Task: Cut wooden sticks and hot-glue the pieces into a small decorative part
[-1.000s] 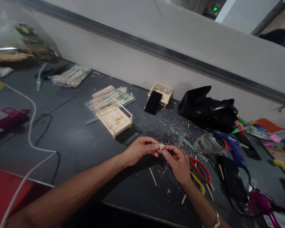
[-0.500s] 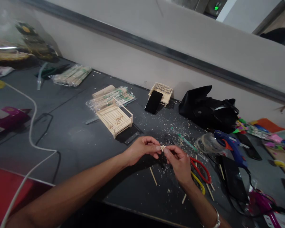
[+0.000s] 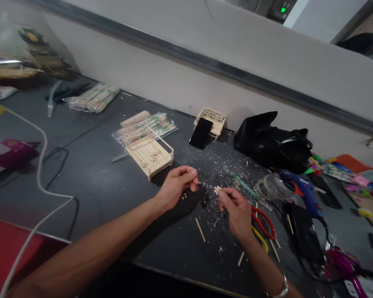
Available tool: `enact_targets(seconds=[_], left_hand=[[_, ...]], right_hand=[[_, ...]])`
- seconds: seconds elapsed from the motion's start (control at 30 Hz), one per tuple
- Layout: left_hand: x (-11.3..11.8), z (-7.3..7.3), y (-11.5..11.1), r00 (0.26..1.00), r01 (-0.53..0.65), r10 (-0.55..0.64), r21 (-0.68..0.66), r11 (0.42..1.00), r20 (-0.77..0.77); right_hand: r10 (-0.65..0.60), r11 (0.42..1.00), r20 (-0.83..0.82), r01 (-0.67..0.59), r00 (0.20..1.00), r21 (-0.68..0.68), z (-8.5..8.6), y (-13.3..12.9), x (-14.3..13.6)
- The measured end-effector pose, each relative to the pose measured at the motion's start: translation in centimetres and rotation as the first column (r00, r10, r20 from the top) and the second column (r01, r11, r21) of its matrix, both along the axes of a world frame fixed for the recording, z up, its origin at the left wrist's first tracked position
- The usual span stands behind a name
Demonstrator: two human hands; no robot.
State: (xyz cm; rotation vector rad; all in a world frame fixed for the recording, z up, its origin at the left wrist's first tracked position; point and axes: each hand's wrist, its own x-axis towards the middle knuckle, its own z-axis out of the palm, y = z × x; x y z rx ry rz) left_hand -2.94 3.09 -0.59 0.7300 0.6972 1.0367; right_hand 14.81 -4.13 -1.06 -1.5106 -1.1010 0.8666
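My right hand (image 3: pixel 238 209) pinches a small pale flower (image 3: pixel 217 190), made of short stick pieces, between thumb and fingertips. My left hand (image 3: pixel 175 186) is apart from it, to the left, its fingers curled and the thumb against them. Whether anything tiny is in that pinch cannot be made out. Beyond the left hand stands a miniature bed-like frame (image 3: pixel 139 155) of thin sticks, with small flower pieces (image 3: pixel 155 155) lying on its slats. Pliers with red and yellow handles (image 3: pixel 265 225) lie partly hidden beside my right hand.
A phone (image 3: pixel 201 133) leans on a miniature stick bench (image 3: pixel 216 120) by the wall. Bagged sticks (image 3: pixel 149 128) lie behind the frame. At right are a black bag (image 3: pixel 270 142), a blue glue gun (image 3: pixel 304 192) and a clear jar (image 3: pixel 273 187). Scraps litter the dark table; a white cable (image 3: pixel 42 153) crosses the left.
My left hand has let go of the flower and moved left and slightly away from me. The flower remains in my right hand, shifted a little right.
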Motion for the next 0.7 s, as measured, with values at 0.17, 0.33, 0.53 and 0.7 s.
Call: enact_targets(seconds=[0.17, 0.33, 0.53, 0.7], left_hand=[[-0.1, 0.1, 0.4, 0.995, -0.101, 0.101, -0.024, 0.995, 0.023], [0.4, -0.3, -0.2, 0.991, 0.007, -0.005, 0.017, 1.0, -0.133], [0.5, -0.4, -0.8, 0.97, 0.155, -0.113, 0.191, 0.969, -0.215], [0.4, -0.9, -0.8, 0.954, 0.29, -0.264, 0.213, 0.933, -0.142]], right_hand=[[-0.011, 1.0, 0.009, 0.011, 1.0, 0.005, 0.1, 0.1, -0.1], [0.006, 1.0, 0.09, -0.009, 0.996, 0.026, 0.8, 0.1, -0.4], [0.053, 0.996, 0.182, -0.066, 0.982, 0.064, 1.5, 0.1, -0.5], [0.074, 0.994, 0.218, -0.09, 0.973, 0.065, 1.4, 0.1, -0.5]])
